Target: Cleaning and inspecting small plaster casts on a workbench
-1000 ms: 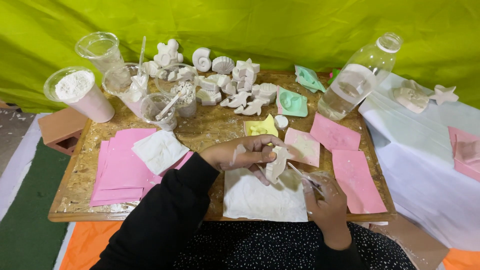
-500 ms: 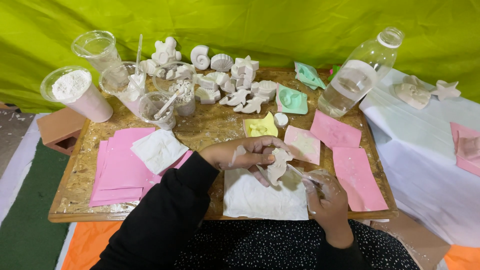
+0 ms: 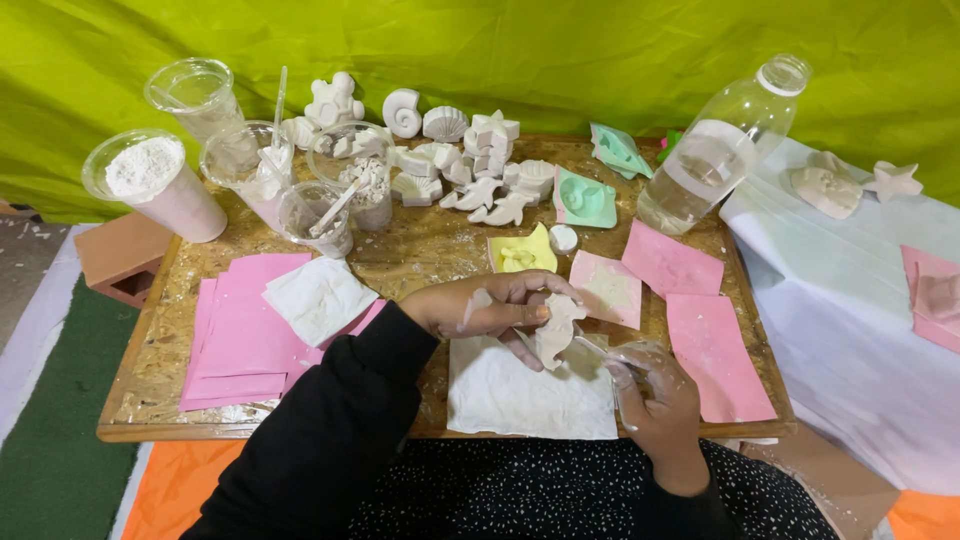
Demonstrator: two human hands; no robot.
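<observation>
Over the plaster-dusted tabletop (image 3: 420,250), my left hand (image 3: 490,305) pinches a white plaster casting (image 3: 556,325), likely brittle, best gripped at its thick middle, while my right hand (image 3: 655,395) clasps a thin tool (image 3: 600,345).

Backdrop: lime-green cloth (image 3: 560,50) behind the table.
Table: chipboard top (image 3: 440,245).
Right edge: white-draped surface (image 3: 850,330).
Floor: orange mat (image 3: 175,485).

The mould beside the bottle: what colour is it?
Mint green mould, next to the bottle; clearest in the head view.
</observation>
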